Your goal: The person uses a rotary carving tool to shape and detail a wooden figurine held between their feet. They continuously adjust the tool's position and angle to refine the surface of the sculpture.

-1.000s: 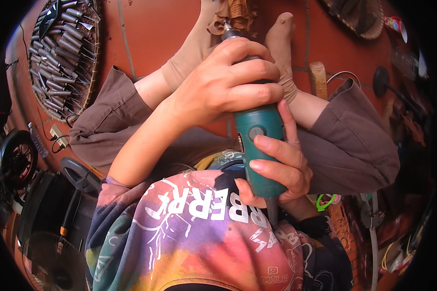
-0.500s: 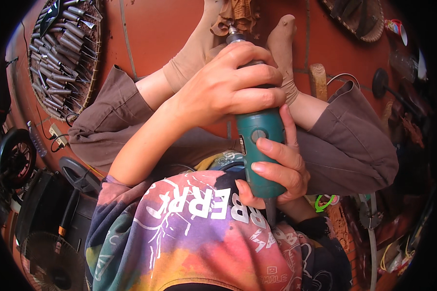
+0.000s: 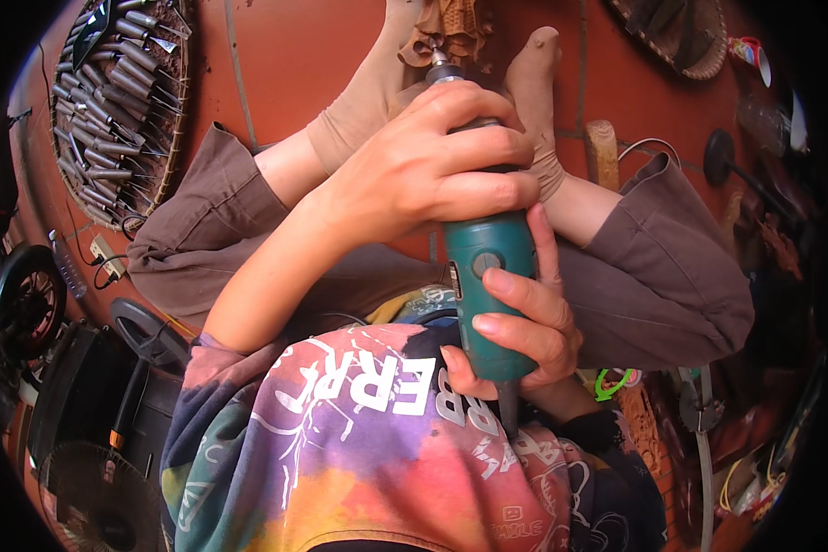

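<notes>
A green die grinder [image 3: 492, 294] lies along the middle of the view, its collet end pointing away from me. My left hand [image 3: 460, 156] is wrapped over its front part. Around the rear of the body curl the fingers of my right hand [image 3: 534, 322], and a dark cord sleeve comes out below it. At the far end, the grinder's tip meets a brown carved wooden piece [image 3: 460, 28] with scalloped shapes, cut off by the top edge. That carving sits between my two socked feet [image 3: 534, 83]. The very tip of the bit is too small to make out.
At the far left, a round woven basket [image 3: 182, 120] holds several carving chisels. Another basket [image 3: 708, 64] stands at the far right, near a wooden block [image 3: 603, 152]. A power strip [image 3: 109, 256] and a fan [image 3: 101, 488] are on my left.
The grinder's rear end has shifted slightly left and toward me, both hands moving with it. My grip looks the same.
</notes>
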A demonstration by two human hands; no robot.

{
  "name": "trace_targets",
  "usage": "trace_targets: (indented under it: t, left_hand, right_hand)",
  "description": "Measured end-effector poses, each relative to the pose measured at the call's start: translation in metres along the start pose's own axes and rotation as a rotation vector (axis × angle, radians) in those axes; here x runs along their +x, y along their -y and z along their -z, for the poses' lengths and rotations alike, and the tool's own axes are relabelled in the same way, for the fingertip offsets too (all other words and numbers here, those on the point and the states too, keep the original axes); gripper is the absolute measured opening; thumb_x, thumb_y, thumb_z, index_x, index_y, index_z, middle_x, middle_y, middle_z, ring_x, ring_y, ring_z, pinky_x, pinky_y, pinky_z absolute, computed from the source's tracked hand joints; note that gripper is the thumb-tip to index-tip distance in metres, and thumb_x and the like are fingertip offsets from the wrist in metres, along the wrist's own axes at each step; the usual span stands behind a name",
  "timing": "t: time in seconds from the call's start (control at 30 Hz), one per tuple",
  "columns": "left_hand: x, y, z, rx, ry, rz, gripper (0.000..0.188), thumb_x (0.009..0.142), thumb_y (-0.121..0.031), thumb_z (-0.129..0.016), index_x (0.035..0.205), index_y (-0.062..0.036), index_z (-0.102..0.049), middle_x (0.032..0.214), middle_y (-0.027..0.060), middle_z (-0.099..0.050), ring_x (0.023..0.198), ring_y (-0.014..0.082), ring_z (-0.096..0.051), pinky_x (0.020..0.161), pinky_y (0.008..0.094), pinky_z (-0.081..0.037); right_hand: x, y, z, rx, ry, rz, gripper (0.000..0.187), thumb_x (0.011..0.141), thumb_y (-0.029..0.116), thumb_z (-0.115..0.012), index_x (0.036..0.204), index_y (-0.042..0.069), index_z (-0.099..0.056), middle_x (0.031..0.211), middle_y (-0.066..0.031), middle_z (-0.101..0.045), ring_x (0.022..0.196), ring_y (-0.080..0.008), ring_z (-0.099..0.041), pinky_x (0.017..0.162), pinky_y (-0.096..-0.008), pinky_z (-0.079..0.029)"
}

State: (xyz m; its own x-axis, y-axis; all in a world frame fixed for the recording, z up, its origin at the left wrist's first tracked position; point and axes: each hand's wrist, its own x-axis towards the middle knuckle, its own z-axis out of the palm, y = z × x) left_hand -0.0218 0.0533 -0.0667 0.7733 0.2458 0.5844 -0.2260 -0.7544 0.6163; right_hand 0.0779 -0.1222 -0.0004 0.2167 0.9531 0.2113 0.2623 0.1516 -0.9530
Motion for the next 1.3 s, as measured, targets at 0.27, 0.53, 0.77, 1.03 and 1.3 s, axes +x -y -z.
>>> trace_targets:
  t: [0.27,0.53,0.77,1.03,1.3]
  left_hand:
    - [0.002,-0.002,0.005,0.028,0.007,-0.003,0.031,0.067,-0.018,-0.068,0.096,-0.0077,-0.067,0.100,0.0077,-0.065,0.097,0.0301,-0.060,0.076,0.0401,-0.052]
    - [0.002,-0.002,-0.004,-0.012,0.009,0.010,0.032,0.069,-0.023,-0.066,0.097,-0.0075,-0.067,0.101,0.0079,-0.064,0.098,0.0310,-0.060,0.078,0.0418,-0.051]
    - [0.001,-0.001,-0.001,0.020,0.029,-0.007,0.033,0.069,-0.024,-0.066,0.098,-0.0072,-0.067,0.101,0.0084,-0.064,0.098,0.0310,-0.060,0.078,0.0414,-0.051]
    - [0.001,0.001,-0.001,0.022,-0.002,-0.009,0.034,0.068,-0.023,-0.068,0.098,-0.0070,-0.066,0.100,0.0086,-0.064,0.098,0.0309,-0.060,0.079,0.0408,-0.051]
    - [0.004,0.003,-0.005,0.028,0.007,-0.019,0.035,0.069,-0.026,-0.068,0.098,-0.0063,-0.066,0.100,0.0089,-0.064,0.097,0.0317,-0.060,0.079,0.0415,-0.051]
  right_hand:
    - [0.001,0.001,0.000,0.009,-0.009,-0.003,0.043,0.068,0.010,-0.084,0.104,0.010,-0.061,0.119,-0.0104,-0.064,0.124,-0.0531,-0.050,0.106,-0.0633,-0.041]
    - [-0.004,-0.002,0.003,-0.005,-0.030,-0.015,0.041,0.069,0.010,-0.083,0.103,0.010,-0.061,0.119,-0.0104,-0.064,0.123,-0.0516,-0.051,0.107,-0.0648,-0.039]
    - [-0.002,-0.004,0.000,0.006,-0.045,0.010,0.039,0.070,0.011,-0.082,0.103,0.009,-0.061,0.118,-0.0110,-0.065,0.123,-0.0506,-0.052,0.107,-0.0648,-0.039]
    - [0.001,-0.005,0.001,0.024,-0.059,0.029,0.038,0.071,0.011,-0.081,0.103,0.009,-0.061,0.117,-0.0116,-0.065,0.120,-0.0481,-0.055,0.107,-0.0653,-0.038]
    - [0.001,-0.008,0.004,0.024,-0.062,0.023,0.037,0.072,0.012,-0.080,0.103,0.010,-0.062,0.115,-0.0120,-0.066,0.117,-0.0432,-0.059,0.107,-0.0664,-0.037]
